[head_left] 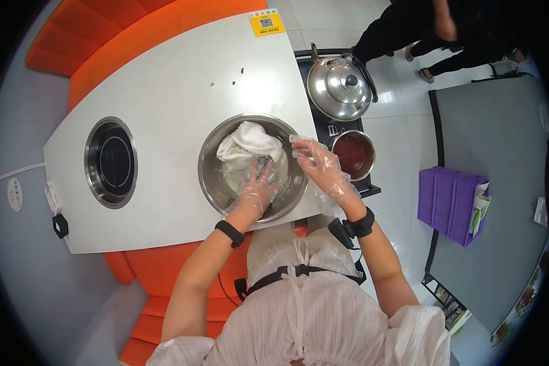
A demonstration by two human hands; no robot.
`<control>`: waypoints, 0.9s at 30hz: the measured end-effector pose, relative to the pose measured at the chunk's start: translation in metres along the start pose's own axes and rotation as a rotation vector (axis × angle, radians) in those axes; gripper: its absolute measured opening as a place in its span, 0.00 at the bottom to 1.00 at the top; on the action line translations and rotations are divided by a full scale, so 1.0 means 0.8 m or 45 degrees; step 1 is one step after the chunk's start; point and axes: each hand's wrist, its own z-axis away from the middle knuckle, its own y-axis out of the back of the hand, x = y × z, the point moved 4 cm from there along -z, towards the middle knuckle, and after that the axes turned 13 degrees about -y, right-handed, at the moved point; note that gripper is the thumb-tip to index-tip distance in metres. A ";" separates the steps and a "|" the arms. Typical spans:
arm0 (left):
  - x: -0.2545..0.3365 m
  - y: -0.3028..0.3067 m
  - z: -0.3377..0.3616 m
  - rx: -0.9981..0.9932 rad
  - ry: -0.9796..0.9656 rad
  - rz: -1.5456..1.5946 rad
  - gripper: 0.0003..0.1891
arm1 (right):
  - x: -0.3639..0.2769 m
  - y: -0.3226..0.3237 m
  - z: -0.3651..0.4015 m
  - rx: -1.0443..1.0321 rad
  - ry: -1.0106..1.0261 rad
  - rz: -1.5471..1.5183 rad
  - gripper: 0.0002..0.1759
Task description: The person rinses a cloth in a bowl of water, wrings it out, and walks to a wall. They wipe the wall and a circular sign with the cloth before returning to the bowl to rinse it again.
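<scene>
Gloved left hand palm-down in round steel bowl centre frame, on crumpled white cloth, grip unclear, gloved right hand above right rim, splayed open, empty

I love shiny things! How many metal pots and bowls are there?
3: the big bowl on the table, the lidded pot on the cart, and the small pot of red liquid beside it. None seems hidden.

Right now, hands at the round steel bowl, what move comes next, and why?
Probably rest the gloved right hand on the round steel bowl to steady it: that hand hovers open over the rim, while the left hand presses beside the white cloth-like lump.
</scene>
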 end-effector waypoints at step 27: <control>-0.004 0.089 0.078 1.171 0.062 0.317 0.19 | 0.025 -0.162 -0.001 -0.484 -0.996 -1.730 0.26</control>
